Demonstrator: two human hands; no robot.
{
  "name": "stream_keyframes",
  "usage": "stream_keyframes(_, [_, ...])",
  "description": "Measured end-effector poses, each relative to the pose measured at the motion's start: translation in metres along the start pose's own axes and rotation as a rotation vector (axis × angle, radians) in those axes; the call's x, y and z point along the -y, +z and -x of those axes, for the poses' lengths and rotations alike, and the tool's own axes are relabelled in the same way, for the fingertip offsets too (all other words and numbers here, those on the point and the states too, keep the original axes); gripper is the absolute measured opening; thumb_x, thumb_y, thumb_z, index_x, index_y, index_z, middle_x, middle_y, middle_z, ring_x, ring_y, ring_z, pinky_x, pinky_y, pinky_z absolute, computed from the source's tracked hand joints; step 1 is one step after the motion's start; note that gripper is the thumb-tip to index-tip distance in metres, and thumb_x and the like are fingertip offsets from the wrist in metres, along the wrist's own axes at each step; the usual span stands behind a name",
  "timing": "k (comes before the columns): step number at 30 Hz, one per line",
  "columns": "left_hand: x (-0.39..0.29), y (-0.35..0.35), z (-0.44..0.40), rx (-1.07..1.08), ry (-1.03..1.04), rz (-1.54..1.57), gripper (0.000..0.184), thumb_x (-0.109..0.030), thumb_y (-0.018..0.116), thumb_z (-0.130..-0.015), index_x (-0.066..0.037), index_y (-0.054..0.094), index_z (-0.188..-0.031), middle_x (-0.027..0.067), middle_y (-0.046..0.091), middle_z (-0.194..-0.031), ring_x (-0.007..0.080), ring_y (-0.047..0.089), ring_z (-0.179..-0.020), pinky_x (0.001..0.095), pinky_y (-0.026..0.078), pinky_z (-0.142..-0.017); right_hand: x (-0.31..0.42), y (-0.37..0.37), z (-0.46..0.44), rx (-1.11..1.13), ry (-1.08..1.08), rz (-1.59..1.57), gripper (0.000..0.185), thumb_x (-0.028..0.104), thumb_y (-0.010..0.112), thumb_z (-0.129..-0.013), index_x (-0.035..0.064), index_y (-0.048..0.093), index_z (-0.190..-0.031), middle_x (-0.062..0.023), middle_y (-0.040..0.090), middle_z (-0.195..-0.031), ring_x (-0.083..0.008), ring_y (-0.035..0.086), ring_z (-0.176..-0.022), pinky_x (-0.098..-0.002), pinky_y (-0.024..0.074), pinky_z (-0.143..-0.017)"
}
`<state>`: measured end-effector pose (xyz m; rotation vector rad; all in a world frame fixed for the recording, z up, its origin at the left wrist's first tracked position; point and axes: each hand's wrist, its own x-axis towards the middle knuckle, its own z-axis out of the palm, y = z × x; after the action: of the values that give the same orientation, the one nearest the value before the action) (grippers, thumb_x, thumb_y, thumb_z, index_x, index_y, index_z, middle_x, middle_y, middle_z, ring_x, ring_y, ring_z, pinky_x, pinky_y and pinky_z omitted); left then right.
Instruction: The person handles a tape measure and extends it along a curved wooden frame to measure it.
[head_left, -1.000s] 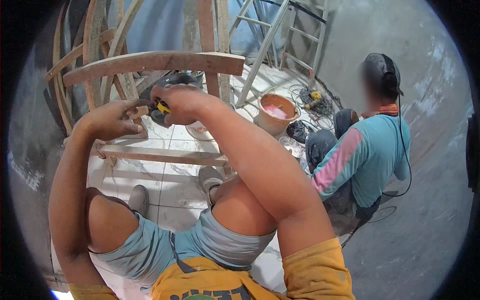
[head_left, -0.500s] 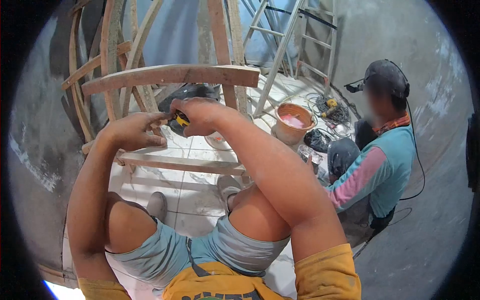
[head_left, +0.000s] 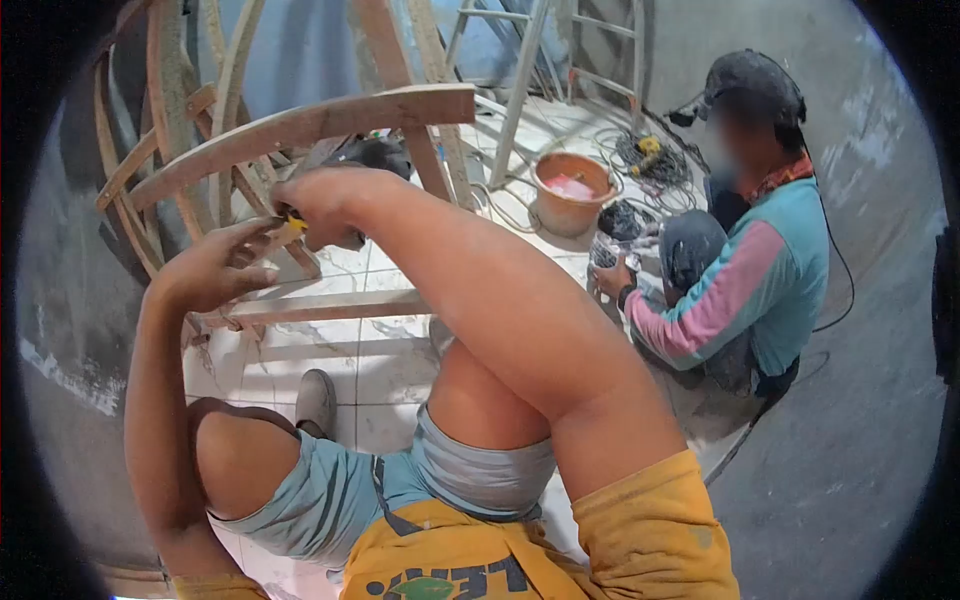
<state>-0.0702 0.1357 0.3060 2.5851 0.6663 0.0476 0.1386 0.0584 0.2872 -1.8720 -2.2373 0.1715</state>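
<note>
My right hand is closed around a small yellow-and-black tape measure, mostly covered by the fingers. From the left, my left hand reaches it, its fingertips at the yellow part and its thumb lower down. How firmly those fingers pinch is hard to see. Both hands are just below a curved wooden board of a wooden frame. Beneath them runs a straight wooden crossbar.
On the right a co-worker squats by the grey wall, hands on a whitish, unclear object. An orange bucket with pinkish contents stands near tangled cables. A metal ladder is behind. White tiles cover the floor.
The view has shifted, so the frame sits further left. Both hands remain together at the tape measure, which has turned slightly. The co-worker's hand has come into view on the whitish object.
</note>
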Motion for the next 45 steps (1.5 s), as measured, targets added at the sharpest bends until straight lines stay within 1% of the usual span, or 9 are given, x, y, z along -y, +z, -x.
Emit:
stream_keyframes(5, [0.011,-0.002,0.002,-0.036,-0.051,-0.025,0.078,-0.026,0.083,-0.087,0.003,0.048,-0.150,0.0249,0.061,-0.141,0.0361,0.061,-0.128,0.0421,0.048,-0.109,0.000,0.007,-0.009,0.008,0.012,0.012,0.062,0.020,0.083,-0.077,0.0149,0.061,-0.135,-0.0149,0.072,-0.118,-0.0334,0.069,-0.111,-0.0465,0.0545,-0.091])
stream_keyframes(10, [0.002,0.002,-0.003,-0.007,-0.058,-0.056,0.087,-0.040,0.085,-0.083,-0.004,0.047,-0.152,0.0241,0.060,-0.143,0.0390,0.060,-0.128,0.0453,0.049,-0.109,-0.003,0.004,0.000,0.066,0.034,0.022,0.058,0.016,0.081,-0.077,0.0147,0.063,-0.132,-0.0145,0.073,-0.117,-0.0329,0.069,-0.112,-0.0460,0.0539,-0.093])
stream_keyframes(13, [0.005,0.002,-0.006,0.027,-0.048,0.020,0.089,-0.042,0.085,-0.084,-0.006,0.044,-0.155,0.0240,0.057,-0.146,0.0361,0.059,-0.128,0.0470,0.043,-0.113,-0.012,0.007,0.002,0.023,0.012,0.046,0.056,0.015,0.079,-0.077,0.0145,0.064,-0.131,-0.0147,0.072,-0.118,-0.0328,0.068,-0.114,-0.0458,0.0529,-0.095])
stream_keyframes(19, [0.004,0.003,-0.009,0.018,-0.059,-0.001,0.093,-0.049,0.084,-0.083,-0.009,0.044,-0.156,0.0243,0.057,-0.145,0.0359,0.059,-0.127,0.0464,0.044,-0.112,-0.013,0.004,0.008,0.052,0.041,0.037,0.059,0.014,0.079,-0.076,0.0135,0.063,-0.132,-0.0153,0.072,-0.118,-0.0326,0.067,-0.115,-0.0454,0.0523,-0.096])
stream_keyframes(20, [0.003,0.003,-0.008,0.018,-0.058,-0.002,0.093,-0.049,0.084,-0.083,-0.009,0.044,-0.156,0.0243,0.057,-0.145,0.0359,0.059,-0.127,0.0464,0.044,-0.112,-0.013,0.005,0.008,0.051,0.041,0.038,0.059,0.014,0.079,-0.076,0.0135,0.063,-0.132,-0.0153,0.072,-0.118,-0.0326,0.067,-0.115,-0.0454,0.0523,-0.096])
stream_keyframes(22, [0.000,0.005,-0.006,0.002,-0.044,0.007,0.085,-0.033,0.084,-0.084,-0.008,0.046,-0.155,0.0229,0.059,-0.144,0.0377,0.061,-0.126,0.0455,0.048,-0.109,-0.013,0.008,0.008,0.009,0.019,0.041,0.060,0.014,0.080,-0.076,0.0131,0.063,-0.133,-0.0154,0.072,-0.118,-0.0324,0.067,-0.115,-0.0455,0.0523,-0.095])
stream_keyframes(25, [-0.003,0.007,-0.002,-0.012,-0.040,-0.045,0.082,-0.029,0.083,-0.086,-0.006,0.045,-0.155,0.0231,0.060,-0.142,0.0369,0.061,-0.126,0.0441,0.049,-0.109,-0.009,0.007,0.009,0.062,0.051,0.021,0.061,0.014,0.079,-0.076,0.0129,0.062,-0.134,-0.0150,0.072,-0.117,-0.0322,0.067,-0.114,-0.0456,0.0523,-0.095])
stream_keyframes(34, [0.008,0.006,-0.001,-0.006,-0.054,-0.010,0.080,-0.025,0.082,-0.087,-0.009,0.045,-0.156,0.0254,0.060,-0.142,0.0397,0.061,-0.127,0.0444,0.048,-0.110,-0.008,0.008,0.014,0.087,0.055,-0.009,0.060,0.014,0.079,-0.075,0.0130,0.061,-0.132,-0.0149,0.073,-0.110,-0.0326,0.070,-0.103,-0.0452,0.0552,-0.084])
stream_keyframes(45, [0.007,0.012,0.003,-0.022,-0.048,-0.042,0.078,-0.024,0.082,-0.086,-0.008,0.047,-0.154,0.0263,0.058,-0.143,0.0405,0.062,-0.126,0.0452,0.050,-0.108,0.000,0.010,0.026,0.026,0.048,-0.013,0.053,0.012,0.076,-0.076,0.0132,0.061,-0.127,-0.0168,0.072,-0.104,-0.0324,0.071,-0.100,-0.0458,0.0540,-0.082])
